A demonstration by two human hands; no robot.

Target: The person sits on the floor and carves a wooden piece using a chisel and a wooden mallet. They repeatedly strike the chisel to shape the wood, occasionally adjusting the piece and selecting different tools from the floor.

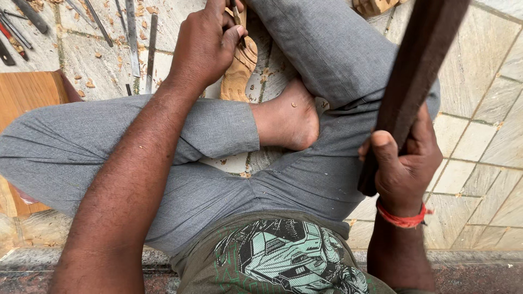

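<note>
The carved wooden piece (239,68) lies on the stone floor (479,136) just under the left hand (204,46), between the person's crossed legs and a bare foot (289,120). It looks stiff and light — pale, freshly cut wood with thin scrolled edges that would likely chip if gripped hard, so the thicker lower body seems the safer place to take hold. The left hand is closed, fingers curled round a slim chisel (237,13) whose tip meets the carving; the thumb presses alongside it.

The right hand (406,163), well apart to the other side and nearer the camera, is wrapped tight round the lower end of a long dark wooden baton (417,71), which slants up and away — dense-looking, probably heavy for its width, smooth enough to want a firm grasp. A red thread (403,219) circles that wrist.

Beyond the left hand, a row of metal carving tools (133,38) lies among wood chips (90,83); to its outer side sits a wooden block (24,92).
</note>
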